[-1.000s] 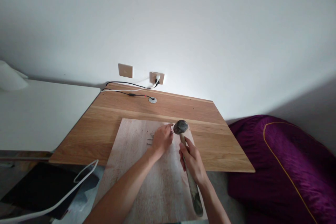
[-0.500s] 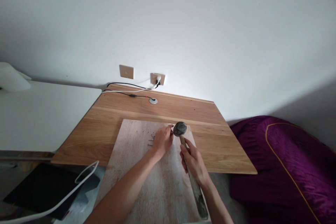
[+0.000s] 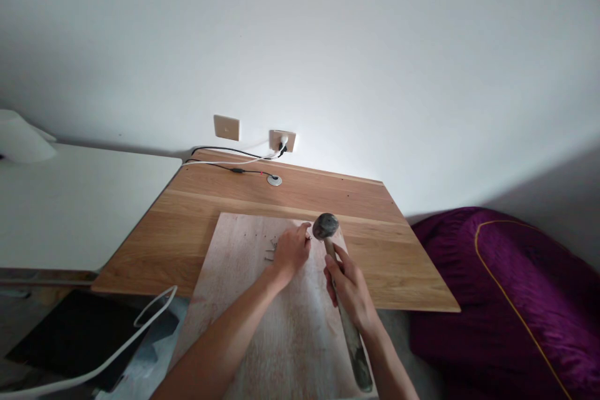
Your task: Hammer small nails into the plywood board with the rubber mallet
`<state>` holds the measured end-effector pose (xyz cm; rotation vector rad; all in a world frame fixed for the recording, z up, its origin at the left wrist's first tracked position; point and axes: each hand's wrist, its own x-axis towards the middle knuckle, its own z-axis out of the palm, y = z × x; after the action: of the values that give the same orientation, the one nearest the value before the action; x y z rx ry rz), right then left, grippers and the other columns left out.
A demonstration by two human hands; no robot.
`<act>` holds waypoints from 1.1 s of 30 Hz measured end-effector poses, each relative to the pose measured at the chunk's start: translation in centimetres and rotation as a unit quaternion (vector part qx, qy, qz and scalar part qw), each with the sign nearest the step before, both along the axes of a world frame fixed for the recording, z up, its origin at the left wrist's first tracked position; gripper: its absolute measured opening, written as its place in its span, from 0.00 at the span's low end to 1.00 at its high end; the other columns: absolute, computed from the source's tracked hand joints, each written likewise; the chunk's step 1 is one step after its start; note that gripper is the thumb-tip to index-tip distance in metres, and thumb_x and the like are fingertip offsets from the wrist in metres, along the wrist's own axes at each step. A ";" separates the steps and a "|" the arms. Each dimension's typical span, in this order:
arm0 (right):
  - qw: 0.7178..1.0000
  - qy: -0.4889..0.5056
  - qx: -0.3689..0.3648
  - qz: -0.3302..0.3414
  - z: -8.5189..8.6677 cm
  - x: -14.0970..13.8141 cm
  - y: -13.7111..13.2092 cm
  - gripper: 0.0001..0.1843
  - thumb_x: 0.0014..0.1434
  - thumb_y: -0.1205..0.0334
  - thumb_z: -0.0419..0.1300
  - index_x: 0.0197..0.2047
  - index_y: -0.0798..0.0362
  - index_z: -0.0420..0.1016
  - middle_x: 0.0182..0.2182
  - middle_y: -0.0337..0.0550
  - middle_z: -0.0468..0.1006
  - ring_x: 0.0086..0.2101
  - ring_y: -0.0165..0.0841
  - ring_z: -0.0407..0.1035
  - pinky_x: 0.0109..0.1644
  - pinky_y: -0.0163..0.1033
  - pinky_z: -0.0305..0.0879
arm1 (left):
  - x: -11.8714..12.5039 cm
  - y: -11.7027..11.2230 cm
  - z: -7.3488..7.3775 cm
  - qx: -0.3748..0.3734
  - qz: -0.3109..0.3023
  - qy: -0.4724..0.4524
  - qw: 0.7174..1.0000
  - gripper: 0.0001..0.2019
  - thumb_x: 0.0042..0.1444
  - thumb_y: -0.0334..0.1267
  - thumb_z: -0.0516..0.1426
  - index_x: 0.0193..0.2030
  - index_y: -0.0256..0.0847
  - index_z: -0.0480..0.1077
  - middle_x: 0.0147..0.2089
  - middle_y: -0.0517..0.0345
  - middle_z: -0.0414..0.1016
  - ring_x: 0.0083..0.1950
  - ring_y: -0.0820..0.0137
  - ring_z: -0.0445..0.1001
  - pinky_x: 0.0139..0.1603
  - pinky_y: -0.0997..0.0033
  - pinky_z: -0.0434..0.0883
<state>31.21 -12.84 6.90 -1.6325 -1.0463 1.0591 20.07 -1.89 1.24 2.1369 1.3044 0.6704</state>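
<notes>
My right hand [image 3: 347, 284] is wrapped round the wooden handle of a hammer [image 3: 325, 225], gripping it below the dark, rounded head. The handle runs down towards me, over the right side of a pale wooden board [image 3: 225, 300]. My left hand [image 3: 291, 253] pinches a nail [image 3: 309, 237] near the board's far right part; only its tip end shows past the fingers. The hammer head is just right of these fingertips, a small gap apart. Several loose nails [image 3: 270, 251] lie on the board left of my left hand. A row of small dark dots runs along its far edge.
Under the board is a wooden desk [image 3: 398, 250] against a white wall. Cables [image 3: 234, 150] run along its back to a wall socket [image 3: 282, 140]. A white table [image 3: 84, 206] stands at left, a purple-covered seat [image 3: 525, 287] at right. A white tube [image 3: 122, 347] curves at lower left.
The hammer head has shifted slightly up and right, away from my left fingertips, and my right hand moved with it. My left hand has stayed nearly in place.
</notes>
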 end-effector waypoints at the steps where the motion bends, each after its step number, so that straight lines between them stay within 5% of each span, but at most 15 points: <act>1: 1.000 0.000 0.012 -0.007 0.6 0.0 0.0 0.31 0.62 0.39 0.60 0.58 0.54 0.69 0.20 0.27 0.65 0.13 0.24 0.56 0.12 0.28 0.54 | 0.0 0.0 0.0 -0.003 0.001 0.007 1.000 0.21 0.65 0.28 0.54 0.63 0.38 0.69 0.48 0.49 0.83 0.51 0.60 0.80 0.55 0.63 0.73; 4: 0.999 0.006 0.029 -0.023 1.7 0.1 -0.1 0.32 0.61 0.38 0.60 0.58 0.53 0.69 0.20 0.27 0.66 0.13 0.24 0.57 0.12 0.29 0.54 | 0.1 -0.1 0.0 -0.005 0.001 0.013 1.000 0.21 0.65 0.29 0.54 0.64 0.38 0.69 0.48 0.49 0.83 0.52 0.60 0.80 0.56 0.63 0.72; 11: 0.999 0.034 -0.035 0.001 -0.6 0.1 0.2 0.32 0.57 0.37 0.62 0.54 0.53 0.71 0.20 0.27 0.65 0.12 0.24 0.57 0.11 0.29 0.54 | 0.0 0.0 0.0 0.005 -0.006 -0.013 1.000 0.21 0.63 0.26 0.52 0.62 0.39 0.70 0.51 0.50 0.82 0.52 0.62 0.79 0.56 0.64 0.73; 18: 0.999 0.044 0.014 -0.026 0.8 0.3 0.2 0.32 0.58 0.38 0.63 0.57 0.51 0.69 0.21 0.27 0.66 0.13 0.23 0.57 0.12 0.29 0.55 | 0.1 -0.1 -0.1 0.003 0.005 -0.006 1.000 0.23 0.62 0.26 0.55 0.64 0.40 0.68 0.49 0.51 0.82 0.53 0.61 0.79 0.59 0.63 0.72; 27: 0.999 0.035 -0.013 -0.020 -0.9 -0.2 0.2 0.26 0.58 0.37 0.61 0.47 0.51 0.68 0.21 0.26 0.65 0.13 0.23 0.56 0.12 0.28 0.54 | -0.1 -0.1 0.0 0.008 -0.003 -0.038 0.999 0.21 0.61 0.24 0.54 0.61 0.38 0.70 0.48 0.50 0.82 0.52 0.62 0.79 0.57 0.64 0.73; 33: 1.000 0.028 0.005 -0.006 -1.1 -0.3 0.0 0.29 0.61 0.39 0.60 0.56 0.52 0.69 0.20 0.27 0.65 0.13 0.24 0.57 0.13 0.29 0.55 | 0.0 0.0 -0.5 0.008 -0.004 -0.041 0.999 0.21 0.63 0.25 0.53 0.61 0.40 0.70 0.47 0.51 0.82 0.51 0.62 0.79 0.55 0.64 0.73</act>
<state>30.94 -12.83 5.84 -1.5909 -1.0020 1.0827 20.03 -1.84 0.69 2.1029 1.2503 0.7606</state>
